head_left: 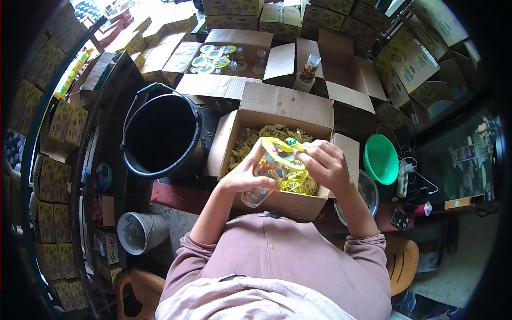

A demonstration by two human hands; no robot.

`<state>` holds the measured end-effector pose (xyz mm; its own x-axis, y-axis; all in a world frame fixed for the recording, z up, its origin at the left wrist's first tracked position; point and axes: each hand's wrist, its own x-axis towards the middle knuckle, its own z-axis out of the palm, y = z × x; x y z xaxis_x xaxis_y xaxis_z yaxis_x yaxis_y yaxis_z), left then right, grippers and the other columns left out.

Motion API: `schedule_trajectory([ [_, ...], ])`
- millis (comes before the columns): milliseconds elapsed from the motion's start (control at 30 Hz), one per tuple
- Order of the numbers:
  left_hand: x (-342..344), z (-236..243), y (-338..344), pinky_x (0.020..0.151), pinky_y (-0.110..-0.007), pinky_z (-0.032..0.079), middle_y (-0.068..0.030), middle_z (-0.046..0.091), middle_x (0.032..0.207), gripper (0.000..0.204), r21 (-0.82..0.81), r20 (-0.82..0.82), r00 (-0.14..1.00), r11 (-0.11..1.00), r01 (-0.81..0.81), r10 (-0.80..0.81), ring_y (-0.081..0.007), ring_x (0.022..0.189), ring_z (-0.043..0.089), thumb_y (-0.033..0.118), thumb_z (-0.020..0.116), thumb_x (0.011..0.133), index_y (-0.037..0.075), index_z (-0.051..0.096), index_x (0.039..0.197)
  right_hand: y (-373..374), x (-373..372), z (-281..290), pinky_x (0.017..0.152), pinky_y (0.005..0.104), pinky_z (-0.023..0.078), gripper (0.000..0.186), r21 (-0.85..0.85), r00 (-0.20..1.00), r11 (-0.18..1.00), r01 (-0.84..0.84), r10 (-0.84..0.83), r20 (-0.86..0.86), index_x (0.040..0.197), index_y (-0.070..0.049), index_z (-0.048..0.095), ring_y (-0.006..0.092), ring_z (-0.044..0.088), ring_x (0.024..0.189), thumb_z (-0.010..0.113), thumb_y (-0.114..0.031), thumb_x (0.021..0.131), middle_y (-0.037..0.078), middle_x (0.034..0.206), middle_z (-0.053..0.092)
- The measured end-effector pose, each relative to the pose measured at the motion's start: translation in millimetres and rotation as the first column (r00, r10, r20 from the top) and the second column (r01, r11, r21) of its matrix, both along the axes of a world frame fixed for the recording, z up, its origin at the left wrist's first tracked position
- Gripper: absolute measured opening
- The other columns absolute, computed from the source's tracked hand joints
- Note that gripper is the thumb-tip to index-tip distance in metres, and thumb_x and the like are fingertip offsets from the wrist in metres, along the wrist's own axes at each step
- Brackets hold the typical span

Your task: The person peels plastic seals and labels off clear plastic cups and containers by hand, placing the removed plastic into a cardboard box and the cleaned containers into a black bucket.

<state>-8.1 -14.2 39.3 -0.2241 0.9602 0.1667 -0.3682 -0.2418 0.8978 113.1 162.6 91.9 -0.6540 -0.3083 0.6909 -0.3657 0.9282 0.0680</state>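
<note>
My left hand (246, 176) is wrapped around a clear cup (258, 196) with a coloured print on its side. The cup is tilted, its base toward me. A yellow and green film (274, 145) sits at the cup's upper end, partly lifted or loose. My right hand (324, 162) pinches one end of this film between thumb and fingers. Both hands are above an open cardboard box (285, 101), which holds a heap of yellow and greenish strips (296, 182).
A black bucket (198, 136) stands left of the box, with a grey bucket (133, 234) lower down. At right are a green basin (381, 159), a clear bowl (372, 205) and a phone (399, 218). Behind, an open carton (218, 81) holds several yellow-lidded cups (214, 55).
</note>
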Motion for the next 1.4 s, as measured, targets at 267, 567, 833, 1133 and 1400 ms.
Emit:
schedule_trajectory([
  [267, 9, 14, 4, 0.077, -0.030, 0.044, -0.0120, 0.050, 0.106, 0.059, 0.032, -0.461, 0.823, 0.933, -0.358, 0.331, -0.0176, 0.098, 0.051, 0.012, 0.067, 0.068, 0.000, 0.036, 0.117, 4, 1, -2, 0.066, 0.0299, 0.050, 0.025, 0.052, 0.998, 0.998, 0.046, -0.048, 0.035, 0.091, -0.004, 0.057, 0.0180, 0.059, 0.072, 0.061, -0.007, 0.066, 0.005, 0.074, 0.058],
  [567, 16, 10, 10, 0.067, -0.026, 0.047, -0.0116, 0.057, 0.092, 0.058, 0.137, -0.654, 0.620, 0.874, -0.467, 0.434, -0.0182, 0.084, 0.058, 0.012, 0.071, 0.064, -0.001, 0.039, 0.111, 5, 7, -6, 0.063, 0.0308, 0.051, 0.032, -0.067, 1.000, 0.998, 0.006, -0.006, 0.007, 0.103, -0.001, 0.054, 0.0188, 0.060, 0.067, 0.060, -0.005, 0.072, 0.008, 0.075, 0.061],
  [833, 12, 6, 8, 0.071, -0.024, 0.047, -0.0072, 0.052, 0.101, 0.057, -0.014, -0.429, 0.900, 0.996, -0.091, 0.076, -0.0119, 0.088, 0.054, 0.012, 0.069, 0.067, 0.002, 0.040, 0.115, 2, 7, -6, 0.065, 0.0309, 0.051, 0.036, -0.073, 0.999, 0.997, -0.036, 0.035, -0.018, 0.107, 0.001, 0.053, 0.0182, 0.060, 0.067, 0.059, -0.004, 0.073, 0.008, 0.075, 0.061],
  [1133, 9, 10, 8, 0.063, -0.024, 0.047, -0.0102, 0.053, 0.094, 0.056, -0.032, 0.037, 0.903, 0.903, 0.428, -0.427, -0.0124, 0.073, 0.054, 0.013, 0.065, 0.068, 0.000, 0.036, 0.114, -3, 7, 3, 0.068, 0.0318, 0.051, 0.034, -0.062, 0.996, 0.995, -0.080, 0.077, -0.045, 0.106, 0.002, 0.054, 0.0188, 0.061, 0.071, 0.059, -0.005, 0.073, 0.010, 0.079, 0.062],
  [1400, 17, -13, 11, 0.043, -0.026, 0.046, -0.0184, 0.053, 0.088, 0.069, 0.300, 0.456, 0.690, 0.827, 0.475, -0.562, -0.0187, 0.055, 0.056, 0.022, 0.069, 0.067, 0.000, 0.029, 0.119, -7, 3, 3, 0.068, 0.0316, 0.050, 0.039, -0.056, 0.994, 0.994, -0.098, 0.095, -0.054, 0.108, 0.003, 0.053, 0.0179, 0.061, 0.071, 0.060, -0.006, 0.071, 0.009, 0.081, 0.062],
])
